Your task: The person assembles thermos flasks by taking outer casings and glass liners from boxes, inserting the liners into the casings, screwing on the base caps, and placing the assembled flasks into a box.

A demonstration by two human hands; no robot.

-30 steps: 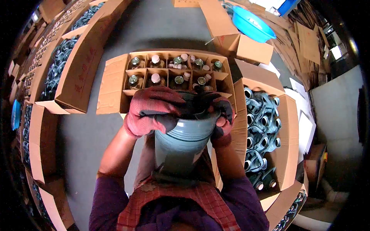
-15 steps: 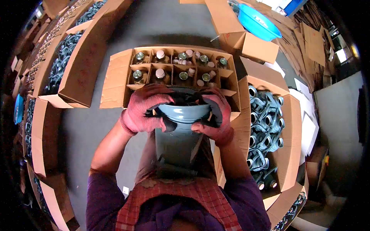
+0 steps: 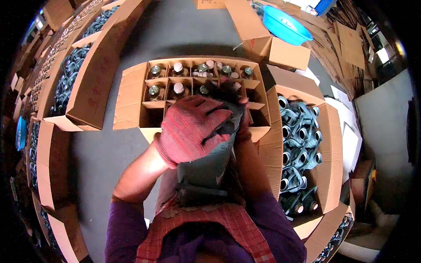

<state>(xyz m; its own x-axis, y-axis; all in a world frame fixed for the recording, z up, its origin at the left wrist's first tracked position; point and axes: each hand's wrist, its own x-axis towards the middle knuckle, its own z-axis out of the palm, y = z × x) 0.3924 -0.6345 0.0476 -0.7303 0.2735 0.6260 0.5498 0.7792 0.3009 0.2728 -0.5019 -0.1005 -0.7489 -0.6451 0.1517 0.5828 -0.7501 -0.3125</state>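
My left hand (image 3: 193, 129), in a red knitted glove, lies back-up with its fingers curled over a smooth grey-blue rimmed piece (image 3: 229, 127). Most of that piece is hidden by the gloves, so I cannot tell its kind. On the far right side of it my right hand (image 3: 242, 115), gloved with a dark palm, is closed against it; its fingers are in shadow. Below both hands a dark grey upright block (image 3: 199, 173) stands between my legs. Just beyond them is a divided cardboard box (image 3: 131, 94) with bottles (image 3: 178, 88) in several compartments.
At the right a carton (image 3: 332, 153) holds several grey-blue pieces with round openings (image 3: 302, 133). Long cartons (image 3: 94, 83) of similar parts line the left. A blue basin (image 3: 287, 25) sits at the upper right, near flattened cardboard (image 3: 351, 46).
The grey-blue piece, earlier held level by both hands with its rim showing, is now turned and mostly covered. My left hand has moved right and over it; my right hand has tilted upright.
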